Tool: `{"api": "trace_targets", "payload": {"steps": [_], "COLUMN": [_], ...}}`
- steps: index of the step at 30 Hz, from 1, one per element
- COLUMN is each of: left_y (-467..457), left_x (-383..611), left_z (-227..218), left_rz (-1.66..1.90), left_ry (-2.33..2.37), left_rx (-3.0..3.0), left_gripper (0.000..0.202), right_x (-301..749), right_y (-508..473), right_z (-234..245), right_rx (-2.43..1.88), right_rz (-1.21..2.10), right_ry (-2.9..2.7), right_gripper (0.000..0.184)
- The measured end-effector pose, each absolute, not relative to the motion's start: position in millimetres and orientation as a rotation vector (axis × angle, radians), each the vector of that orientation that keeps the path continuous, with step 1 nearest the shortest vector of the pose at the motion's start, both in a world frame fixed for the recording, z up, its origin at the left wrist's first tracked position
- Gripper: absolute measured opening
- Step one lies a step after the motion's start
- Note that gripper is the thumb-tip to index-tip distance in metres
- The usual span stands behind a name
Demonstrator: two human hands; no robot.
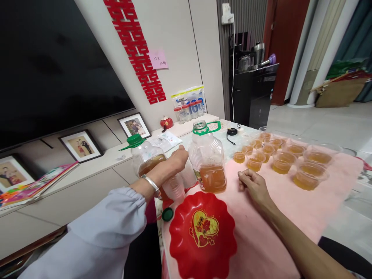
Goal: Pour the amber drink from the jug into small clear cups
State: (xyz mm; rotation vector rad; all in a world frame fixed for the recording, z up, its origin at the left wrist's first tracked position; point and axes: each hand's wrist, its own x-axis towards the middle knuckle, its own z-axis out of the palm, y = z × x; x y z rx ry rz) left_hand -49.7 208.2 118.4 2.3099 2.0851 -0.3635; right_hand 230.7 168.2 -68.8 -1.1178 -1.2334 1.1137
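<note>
Hands: left against ribbed clear-plastic bottle, grip unclear; right loosely curled on pink cloth.

Left hand reaches beside the open bottle; right hand rests on cloth.

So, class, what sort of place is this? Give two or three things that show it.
Most likely a home living room: a large dark television, framed photographs leaning on the low cabinet beneath it, and a red paper decoration on the wall.
</note>
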Motion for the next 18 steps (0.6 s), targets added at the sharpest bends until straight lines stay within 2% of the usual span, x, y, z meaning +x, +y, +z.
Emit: {"api": "trace_targets", "payload": {"steps": [8, 18], "left_y": [181.6, 167.5], "left_x": [-34.7, -31.2], "left_z": [125.1, 127.5], "left_rz": [-0.655, -0.599], "left_ry": [2.084, 2.116], "left_rx": [2.213, 2.222], "left_gripper": [0.033, 0.033], "right_x": [231.0, 230.1], "right_y": [169.4, 169.5], "right_z": [-70.3, -69.8], "right_rx": [-1.144, -1.153], "right_rz": [1.101, 1.11], "right_ry": [-1.26, -1.276], "right_gripper": [0.033, 0.033]}}
